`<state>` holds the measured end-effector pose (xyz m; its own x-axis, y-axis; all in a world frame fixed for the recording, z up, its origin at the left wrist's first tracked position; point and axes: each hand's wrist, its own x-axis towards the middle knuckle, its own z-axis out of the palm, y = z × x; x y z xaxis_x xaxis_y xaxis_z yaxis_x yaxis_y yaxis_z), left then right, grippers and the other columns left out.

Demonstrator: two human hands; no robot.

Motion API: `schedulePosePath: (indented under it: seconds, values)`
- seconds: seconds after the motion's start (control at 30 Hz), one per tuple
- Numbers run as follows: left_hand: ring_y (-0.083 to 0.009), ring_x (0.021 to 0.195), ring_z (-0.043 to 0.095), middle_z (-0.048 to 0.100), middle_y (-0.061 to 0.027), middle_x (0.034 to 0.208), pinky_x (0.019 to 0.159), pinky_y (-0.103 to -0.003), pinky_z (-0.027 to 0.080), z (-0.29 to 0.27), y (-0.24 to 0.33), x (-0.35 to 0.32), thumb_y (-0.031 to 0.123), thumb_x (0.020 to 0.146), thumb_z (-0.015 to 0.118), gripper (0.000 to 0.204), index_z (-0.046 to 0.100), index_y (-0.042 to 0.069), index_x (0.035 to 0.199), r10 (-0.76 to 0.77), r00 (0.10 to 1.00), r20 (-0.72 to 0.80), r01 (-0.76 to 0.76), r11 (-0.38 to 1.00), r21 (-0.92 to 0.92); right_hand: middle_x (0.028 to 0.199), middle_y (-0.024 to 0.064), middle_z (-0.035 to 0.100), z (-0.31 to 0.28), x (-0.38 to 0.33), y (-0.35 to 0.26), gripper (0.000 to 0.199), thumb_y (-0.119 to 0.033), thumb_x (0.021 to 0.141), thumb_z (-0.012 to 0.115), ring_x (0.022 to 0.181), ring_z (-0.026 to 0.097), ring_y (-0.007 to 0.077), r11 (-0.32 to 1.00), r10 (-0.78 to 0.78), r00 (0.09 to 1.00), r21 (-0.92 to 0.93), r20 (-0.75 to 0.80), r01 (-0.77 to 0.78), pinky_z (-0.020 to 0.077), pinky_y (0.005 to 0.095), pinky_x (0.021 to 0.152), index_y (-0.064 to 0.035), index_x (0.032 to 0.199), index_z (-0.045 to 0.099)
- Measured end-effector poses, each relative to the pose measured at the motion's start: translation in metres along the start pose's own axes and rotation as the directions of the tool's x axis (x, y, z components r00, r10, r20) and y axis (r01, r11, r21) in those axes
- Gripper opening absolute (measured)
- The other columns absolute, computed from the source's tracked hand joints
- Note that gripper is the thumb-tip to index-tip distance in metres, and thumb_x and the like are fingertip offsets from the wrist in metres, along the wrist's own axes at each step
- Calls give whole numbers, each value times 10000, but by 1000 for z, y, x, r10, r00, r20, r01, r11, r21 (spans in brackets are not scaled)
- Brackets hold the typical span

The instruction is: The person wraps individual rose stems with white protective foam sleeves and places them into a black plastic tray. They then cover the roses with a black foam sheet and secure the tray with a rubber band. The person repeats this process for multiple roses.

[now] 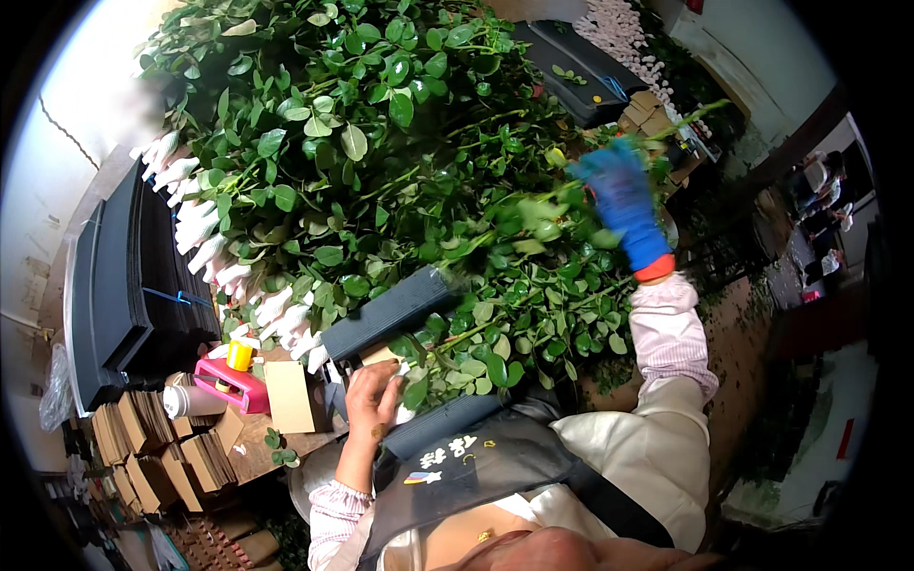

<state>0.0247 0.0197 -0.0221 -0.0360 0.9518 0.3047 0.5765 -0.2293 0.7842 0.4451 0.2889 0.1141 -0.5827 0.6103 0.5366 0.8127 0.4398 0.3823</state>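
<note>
My right hand (619, 195), in a blue glove with an orange cuff, is raised at the right, smeared by motion. A green leafy stem (690, 119) runs through its grip, with its cut end sticking out past the glove. My bare left hand (369, 400) is low in the middle with its fingers curled at the edge of a bunch of leafy rose stems (476, 357). What lies under those fingers is hidden. Just beyond them is a dark corrugated sheet (390, 312), and another dark sheet (443, 425) lies against my apron.
A big heap of leafy stems (333, 143) with white-sleeved heads (205, 238) covers the table. Dark sheets (143, 276) are stacked at the left, near a pink tape dispenser (233, 383), a white cup (190, 400) and cardboard pieces (162, 457). More dark sheets (576, 71) lie far right.
</note>
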Motion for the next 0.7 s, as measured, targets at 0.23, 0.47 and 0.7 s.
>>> schedulePosePath:
  seconds: [0.23,0.47,0.7]
  values:
    - [-292,1025,674,729,-144,1071,903,-393,506,1,-8,1,101,881,726,184,743,36,1052,-78,997,1,78,992,-98,1120,10,665,-30,-53,67,454,-14,768,675,1028,630,245,948,169,986,274,-11,-160,427,431,1094,-240,1162,677]
    - [-268,1095,659,604,-154,1301,960,-368,517,4,-26,-10,44,822,790,724,416,66,1442,-169,984,-62,154,968,-198,1006,37,676,-34,-50,-53,442,-44,827,626,994,652,252,980,-70,990,192,122,46,470,501,1055,-309,1172,702]
    - [-242,1061,632,511,-145,1270,915,-344,540,-3,-4,1,2,861,742,602,487,57,1404,-177,984,33,180,977,-117,1025,29,649,-13,-88,-82,381,-95,893,636,1028,626,241,983,-6,980,179,200,-31,423,539,1102,-320,1194,699]
